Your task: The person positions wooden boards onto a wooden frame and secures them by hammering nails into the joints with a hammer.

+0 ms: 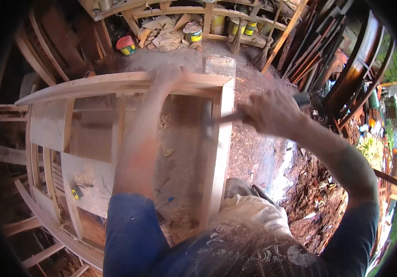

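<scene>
A large pale wooden frame (223,138) lies before me, its far rail meeting the right rail at a corner. My left hand (168,74) is at the far rail, left of that corner, its fingers closed over the wood, though blurred. My right hand (274,113) grips a hammer (229,118) by its handle, right of the frame. The hammer's head, smeared by motion, is beside the inner side of the right rail; whether it touches the wood I cannot tell. The dark butt of the handle sticks out past my right hand.
Inside the frame's outline lie a yellow tape measure (76,193) and a blue pen (167,201) on pale boards. Buckets (193,32) and wood scraps (164,31) stand at the back. Long dark bars (316,46) lean at the far right. Wood shavings cover the ground.
</scene>
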Demonstrator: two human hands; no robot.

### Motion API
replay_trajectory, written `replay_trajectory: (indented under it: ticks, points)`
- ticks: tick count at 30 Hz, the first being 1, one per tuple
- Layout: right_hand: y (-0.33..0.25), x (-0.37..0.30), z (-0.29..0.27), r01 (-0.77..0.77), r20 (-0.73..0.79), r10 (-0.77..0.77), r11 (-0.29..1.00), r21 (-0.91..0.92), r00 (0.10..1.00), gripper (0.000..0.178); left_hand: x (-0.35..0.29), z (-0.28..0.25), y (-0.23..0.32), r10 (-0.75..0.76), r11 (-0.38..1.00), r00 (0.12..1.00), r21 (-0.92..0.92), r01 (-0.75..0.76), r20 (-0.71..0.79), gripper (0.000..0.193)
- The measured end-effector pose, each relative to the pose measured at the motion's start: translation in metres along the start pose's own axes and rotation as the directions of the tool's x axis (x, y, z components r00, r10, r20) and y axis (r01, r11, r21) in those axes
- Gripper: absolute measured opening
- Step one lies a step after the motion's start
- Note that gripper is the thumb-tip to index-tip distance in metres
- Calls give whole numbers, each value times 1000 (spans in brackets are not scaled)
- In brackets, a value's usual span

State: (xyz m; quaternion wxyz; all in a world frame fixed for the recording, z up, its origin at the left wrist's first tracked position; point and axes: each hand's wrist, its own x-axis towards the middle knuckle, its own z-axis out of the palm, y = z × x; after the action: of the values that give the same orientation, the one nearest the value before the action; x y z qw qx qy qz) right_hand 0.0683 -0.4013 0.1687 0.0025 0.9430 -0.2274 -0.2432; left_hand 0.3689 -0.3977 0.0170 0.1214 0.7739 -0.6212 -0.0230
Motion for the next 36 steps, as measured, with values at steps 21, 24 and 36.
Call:
replay_trajectory:
  ticks: [21,24,36]
  points:
    - [-82,-12,125,379,524,673,-733,565,522,25,0,-1,0,4,993,1000,121,-3,-4,51]
    - [-73,8,117,154,380,546,-698,699,747,24,5,1,1,-35,990,998,138,27,58,51]
    - [-65,-7,167,349,361,679,-674,650,639,32,9,19,-27,55,975,998,215,-47,-31,49]
